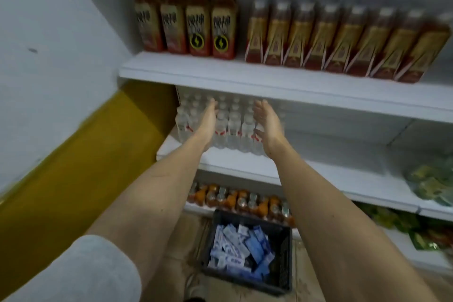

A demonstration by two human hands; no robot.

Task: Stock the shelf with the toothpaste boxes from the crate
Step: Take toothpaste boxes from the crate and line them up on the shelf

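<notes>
A dark plastic crate (284, 267) stands on the floor below the shelves, holding several blue and white toothpaste boxes (241, 246) lying in a loose heap. Both my arms reach up to the middle shelf (318, 169). My left hand (208, 120) and my right hand (268, 122) are held with straight fingers, palms facing each other, on either side of a block of clear water bottles (232, 127). Neither hand holds a toothpaste box.
The top shelf (245, 73) carries rows of red and gold drink bottles (318, 39). Orange-capped bottles (245, 201) fill the low shelf behind the crate. Green packets (431, 184) lie at the right. A white and yellow wall (61, 130) closes the left side.
</notes>
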